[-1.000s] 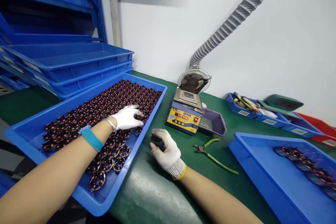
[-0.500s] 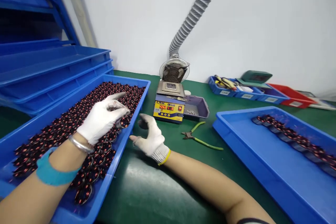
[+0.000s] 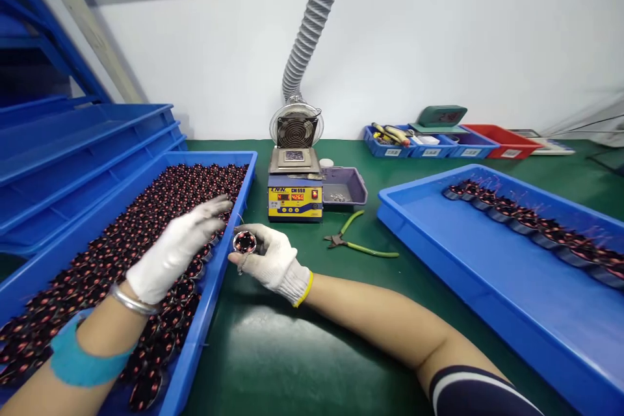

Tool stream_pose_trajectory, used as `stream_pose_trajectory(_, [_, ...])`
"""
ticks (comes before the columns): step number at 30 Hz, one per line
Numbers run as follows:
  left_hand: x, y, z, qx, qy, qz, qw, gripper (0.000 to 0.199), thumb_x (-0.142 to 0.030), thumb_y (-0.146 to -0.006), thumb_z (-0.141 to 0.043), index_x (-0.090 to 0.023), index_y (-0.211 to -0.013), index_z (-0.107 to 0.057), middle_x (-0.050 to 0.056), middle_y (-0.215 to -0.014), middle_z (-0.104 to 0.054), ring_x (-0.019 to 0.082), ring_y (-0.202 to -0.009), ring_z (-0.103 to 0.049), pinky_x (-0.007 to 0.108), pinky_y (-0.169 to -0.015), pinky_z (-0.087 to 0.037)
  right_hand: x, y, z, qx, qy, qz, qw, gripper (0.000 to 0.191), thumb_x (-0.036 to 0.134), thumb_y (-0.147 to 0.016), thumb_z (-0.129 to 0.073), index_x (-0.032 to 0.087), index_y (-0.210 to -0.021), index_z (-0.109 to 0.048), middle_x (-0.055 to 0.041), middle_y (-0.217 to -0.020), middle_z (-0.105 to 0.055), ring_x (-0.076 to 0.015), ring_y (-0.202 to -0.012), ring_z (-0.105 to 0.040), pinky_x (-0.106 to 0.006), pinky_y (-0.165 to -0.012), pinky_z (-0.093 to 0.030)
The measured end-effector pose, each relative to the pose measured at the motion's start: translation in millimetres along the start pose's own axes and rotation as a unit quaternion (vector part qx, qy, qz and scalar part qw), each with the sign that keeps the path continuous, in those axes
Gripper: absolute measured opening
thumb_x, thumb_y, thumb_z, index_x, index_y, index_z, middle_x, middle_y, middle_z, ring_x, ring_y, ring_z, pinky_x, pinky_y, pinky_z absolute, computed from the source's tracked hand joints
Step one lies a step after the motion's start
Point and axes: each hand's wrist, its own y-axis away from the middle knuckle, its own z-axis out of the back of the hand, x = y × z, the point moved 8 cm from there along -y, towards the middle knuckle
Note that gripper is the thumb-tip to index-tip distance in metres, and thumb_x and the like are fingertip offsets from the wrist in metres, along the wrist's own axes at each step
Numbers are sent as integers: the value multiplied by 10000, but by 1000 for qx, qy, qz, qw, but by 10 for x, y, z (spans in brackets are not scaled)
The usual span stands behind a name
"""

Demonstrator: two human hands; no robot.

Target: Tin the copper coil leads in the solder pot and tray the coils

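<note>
A small round ring of black segments and copper-coloured windings in a metal rim (image 3: 244, 242) is pinched between the thumb and fingertips of the white-gloved right hand (image 3: 267, 255), just beside the right edge of a long blue plastic tray (image 3: 207, 302). Many similar rings (image 3: 104, 260) fill that tray; over them is the white-gloved left hand (image 3: 175, 247), its fingers outstretched and slightly apart, near the same edge. On the green tabletop (image 3: 292, 351), green-handled cutters (image 3: 335, 241) lie between the right hand and the left edge of a second blue plastic tray (image 3: 458, 234), where a row of rings (image 3: 524, 224) lines the far side. A yellow-fronted box-shaped heater (image 3: 295, 203) stands toward the tabletop's far edge, beside a purple plastic bin (image 3: 363, 192).
</note>
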Motion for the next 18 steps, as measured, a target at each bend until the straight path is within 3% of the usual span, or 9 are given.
stream_pose_trajectory(3, [-22, 99, -310, 113, -44, 11, 993, 729, -544, -682, -651, -185, -1294, -486, 85, -1366, -483, 269, -1277, -411, 407, -1106, -290, 18, -6, -41, 33, 0, 1, 999, 330, 251, -605, -704, 183, -906, -588, 16, -749, -604, -107, -582, -561, -241, -567, -505])
stream_pose_trajectory(6, [-85, 164, -437, 103, -21, 25, 994, 571, -530, -780, -550, -188, -1238, -542, 63, -1335, -518, 235, -1249, -452, 370, -1086, -335, -11, 5, -37, 41, 75, -5, 996, 226, 252, -634, -687, 176, -826, -597, 17, -702, -598, -115, -594, -562, -242, -577, -494])
stream_pose_trajectory(9, [-116, 128, -313, 31, 32, 21, 999, 432, -509, -842, -460, -189, -1059, -654, 64, -1239, -600, 226, -1181, -521, 373, -1059, -377, -32, 39, -26, 43, 144, 0, 989, 308, 305, -601, -747, 168, -849, -625, 14, -709, -604, -118, -609, -558, -239, -574, -489])
stream_pose_trajectory(14, [75, 9, 268, -187, 185, 20, 964, 371, -493, -836, -473, -210, -1042, -596, 73, -1265, -581, 226, -1078, -598, 423, -949, -475, -82, 99, -66, 59, 109, -38, 992, 406, 358, -576, -776, 170, -909, -640, 14, -720, -607, -104, -581, -550, -225, -535, -481])
stream_pose_trajectory(16, [195, -24, 336, -207, 195, 43, 958, 394, -513, -831, -462, -197, -1029, -586, 93, -1252, -588, 232, -1070, -602, 422, -925, -487, -61, 92, -87, 63, 58, -53, 995, 464, 362, -570, -776, 163, -964, -631, 20, -708, -594, -94, -552, -538, -228, -531, -478])
stream_pose_trajectory(18, [287, -47, 286, -187, 181, 67, 963, 474, -564, -829, -418, -176, -1047, -582, 118, -1245, -587, 244, -1063, -605, 428, -905, -495, 7, 53, -60, 50, 34, -53, 997, 513, 347, -573, -772, 156, -1021, -613, 24, -699, -582, -86, -535, -527, -227, -522, -467])
